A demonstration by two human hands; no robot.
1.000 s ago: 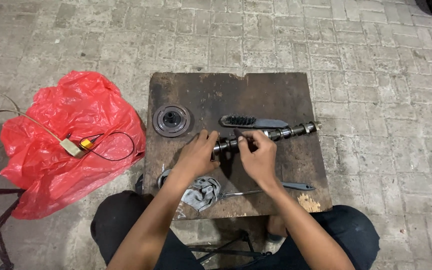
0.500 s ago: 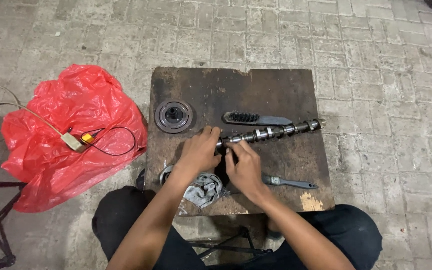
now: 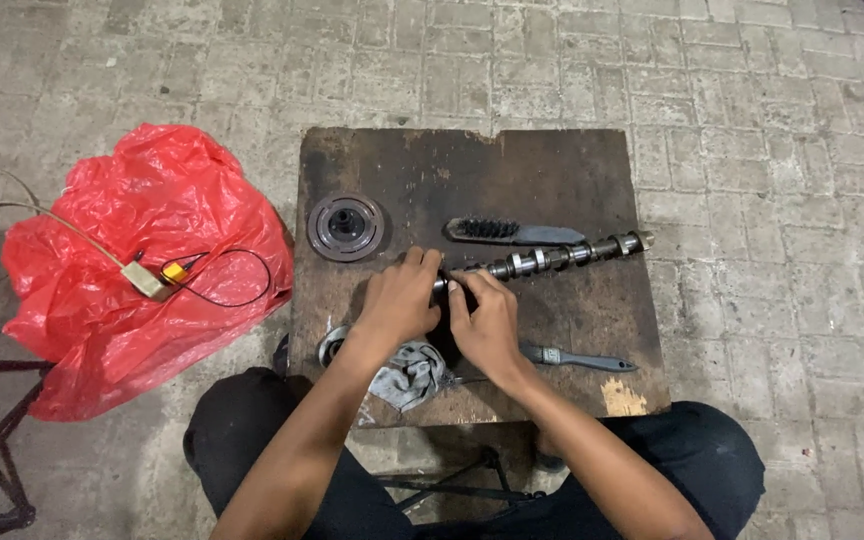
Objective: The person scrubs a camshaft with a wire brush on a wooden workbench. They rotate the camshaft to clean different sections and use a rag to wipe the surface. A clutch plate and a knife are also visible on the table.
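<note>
Both hands, left [image 3: 399, 298] & right [image 3: 484, 325], clamp shaft [image 3: 552, 257] end; oily metal may slip, rolling into brush [image 3: 512, 232].

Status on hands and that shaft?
Both hands, left hand and right hand, closed on near end of camshaft. Shaft flat on board. Wire brush just behind it.

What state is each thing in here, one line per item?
Camshaft: lying flat on the board, near end gripped.
Left hand: closed on the camshaft's end.
Right hand: closed on the same end.
Wire brush: lying flat, untouched.
Round pulley: lying flat, untouched.
Grey rag: crumpled.
Red plastic bag: crumpled on the paving.
</note>
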